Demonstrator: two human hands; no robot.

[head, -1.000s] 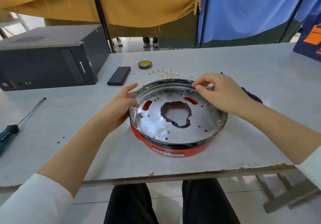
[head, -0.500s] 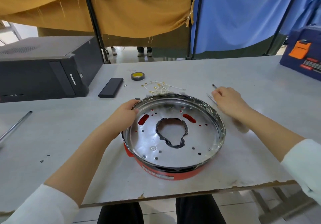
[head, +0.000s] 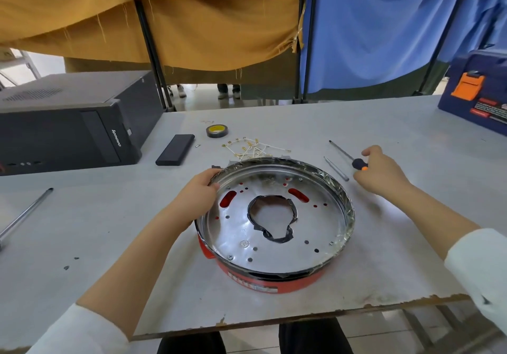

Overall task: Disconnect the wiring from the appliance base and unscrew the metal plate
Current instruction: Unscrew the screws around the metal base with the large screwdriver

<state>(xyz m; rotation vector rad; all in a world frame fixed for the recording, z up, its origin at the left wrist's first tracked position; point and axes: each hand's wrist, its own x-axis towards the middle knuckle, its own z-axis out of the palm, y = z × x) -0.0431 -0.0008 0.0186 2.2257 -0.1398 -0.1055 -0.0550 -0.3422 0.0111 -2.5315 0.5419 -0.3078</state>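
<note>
A round red appliance base sits at the table's near middle, with a shiny metal plate inside it, screws around its edge and a taped hole at its centre. My left hand grips the rim at the base's left side. To the right of the base, my right hand closes on the black-and-orange handle of a small screwdriver lying on the table. A bundle of loose white wires lies just behind the base, apart from it.
A second thin metal shaft lies beside the screwdriver. Behind the base are a yellow-cored tape roll, a black flat device and a black computer case. A long screwdriver lies at far left, a blue box at far right.
My right hand left the rim of the base and moved right onto the small screwdriver's handle. My left hand stayed on the rim. The camera tilted up.
</note>
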